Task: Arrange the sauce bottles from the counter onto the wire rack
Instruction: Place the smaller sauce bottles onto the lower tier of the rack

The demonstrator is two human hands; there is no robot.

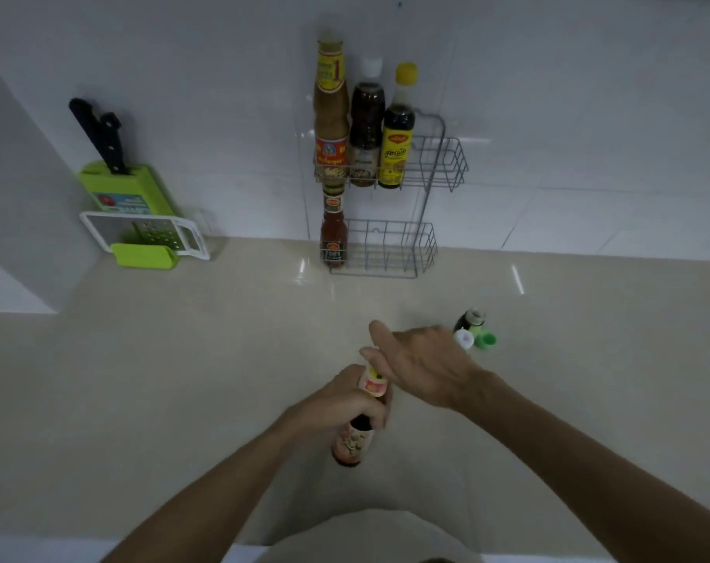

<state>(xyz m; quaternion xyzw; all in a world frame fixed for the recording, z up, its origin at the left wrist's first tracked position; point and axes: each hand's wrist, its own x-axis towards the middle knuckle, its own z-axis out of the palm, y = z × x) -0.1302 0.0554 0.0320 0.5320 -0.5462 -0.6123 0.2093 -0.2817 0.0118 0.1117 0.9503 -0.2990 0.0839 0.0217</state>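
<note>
My left hand (pixel 345 400) grips the neck of a brown sauce bottle (pixel 352 438) with a pale label, held above the counter near its front. My right hand (pixel 422 365) hovers over the bottle's top, fingers spread, holding nothing. A two-tier wire rack (pixel 434 164) hangs on the wall tiles. Its upper basket holds three bottles: a tall tan one (pixel 331 111), a dark one with a white cap (pixel 365 128) and a dark one with a yellow cap (pixel 398 132). A red chilli sauce bottle (pixel 334 233) stands in the lower basket's left end.
Small bottles stand on the counter right of my right hand: a dark one (pixel 469 319), a white-capped one (pixel 463 339), a green-capped one (pixel 486 341). At the left wall, a green knife block (pixel 121 188) with black-handled knives and a white grater (pixel 142 233).
</note>
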